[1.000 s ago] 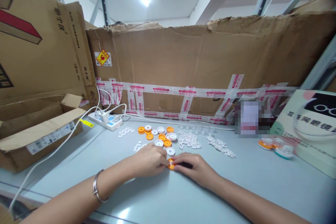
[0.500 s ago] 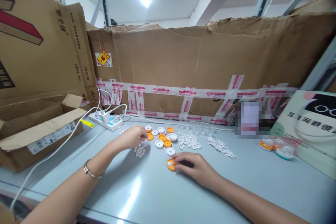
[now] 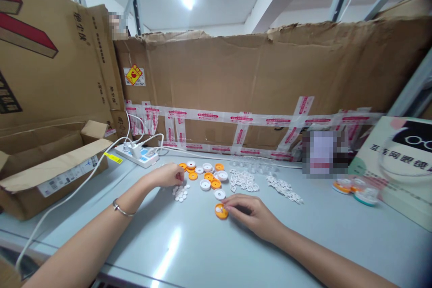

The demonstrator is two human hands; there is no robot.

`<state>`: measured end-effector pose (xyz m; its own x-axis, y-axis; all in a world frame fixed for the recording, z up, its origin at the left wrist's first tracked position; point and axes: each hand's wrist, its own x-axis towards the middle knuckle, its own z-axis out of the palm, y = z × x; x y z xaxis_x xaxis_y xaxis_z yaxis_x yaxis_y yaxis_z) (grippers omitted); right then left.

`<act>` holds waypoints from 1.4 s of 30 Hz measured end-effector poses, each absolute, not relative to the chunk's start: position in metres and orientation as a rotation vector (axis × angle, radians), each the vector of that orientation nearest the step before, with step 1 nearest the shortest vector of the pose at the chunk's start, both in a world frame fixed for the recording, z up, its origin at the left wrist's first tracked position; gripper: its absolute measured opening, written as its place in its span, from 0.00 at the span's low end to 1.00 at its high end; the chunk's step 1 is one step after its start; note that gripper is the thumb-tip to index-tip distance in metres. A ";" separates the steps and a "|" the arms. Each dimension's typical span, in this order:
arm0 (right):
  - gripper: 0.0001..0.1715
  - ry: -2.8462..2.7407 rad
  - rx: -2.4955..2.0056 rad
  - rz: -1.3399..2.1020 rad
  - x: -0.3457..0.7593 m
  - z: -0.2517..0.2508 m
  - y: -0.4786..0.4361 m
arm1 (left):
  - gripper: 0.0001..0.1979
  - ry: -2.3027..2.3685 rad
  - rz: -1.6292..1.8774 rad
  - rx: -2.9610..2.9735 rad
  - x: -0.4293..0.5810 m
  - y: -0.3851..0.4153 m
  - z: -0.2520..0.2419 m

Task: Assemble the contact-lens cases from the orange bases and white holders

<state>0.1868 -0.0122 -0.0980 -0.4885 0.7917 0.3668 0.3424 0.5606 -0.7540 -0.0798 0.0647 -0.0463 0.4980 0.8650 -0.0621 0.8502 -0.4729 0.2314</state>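
My left hand (image 3: 170, 175) is over the back left of the table with its fingers curled together; anything between the fingertips is hidden. Just below it lies a cluster of small white discs (image 3: 180, 194), and orange and white round shallow cups (image 3: 205, 184) are spread to its right. My right hand (image 3: 253, 213) rests on the table, thumb and forefinger closed at the right rim of an orange round cup (image 3: 221, 214). Small white pieces show inside that cup. Behind it sits a white round cup (image 3: 219, 194), close to the forefinger.
Piles of small white plastic parts (image 3: 243, 181) and clear cups (image 3: 256, 165) lie farther back. A power strip (image 3: 143, 157) with cables and an open carton (image 3: 57, 162) stand left. At right are stacked round pieces (image 3: 366, 196) beside a printed box (image 3: 398, 166).
My left hand has shifted slightly left, away from the round cups, uncovering more orange ones. My right hand has stayed at the orange cup, showing more of its rim.
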 end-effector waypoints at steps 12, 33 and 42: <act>0.09 -2.029 -0.852 0.438 0.192 -0.099 -0.008 | 0.09 1.330 0.608 2.255 -0.043 0.042 -0.048; 0.10 -2.358 -0.631 0.048 0.196 -0.103 -0.005 | 0.17 1.091 0.547 2.164 -0.013 0.011 -0.061; 0.10 -2.377 -0.633 0.154 0.194 -0.112 0.001 | 0.15 1.015 0.424 2.456 -0.009 0.013 -0.075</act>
